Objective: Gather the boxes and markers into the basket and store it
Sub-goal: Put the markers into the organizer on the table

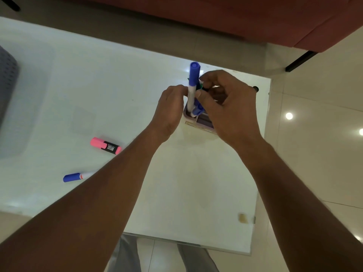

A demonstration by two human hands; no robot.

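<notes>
On the white table [117, 85], a blue marker [193, 85] is pinched upright by the left hand [169, 110], apparently for seating in the box [204, 122]; a green marker [201, 86] is pinched by the right hand [229, 107].

I'm seeing white table [196, 183] filling centre. Red sofa [255, 20] sitting at 1 o'clock, black leg [300, 60] showing beneath. Tiled floor [314, 154] at 3 o'clock reflecting lights. Tan patch [242, 217] sitting at table's 5 o'clock corner.

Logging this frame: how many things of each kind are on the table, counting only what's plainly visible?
Blue-capped markers: 2 (upright one, loose one)
Pink highlighter: 1
Lilac box: 1
Grey basket: 1
Total: 5. Other pens under the right hand are too hidden to count.
</notes>
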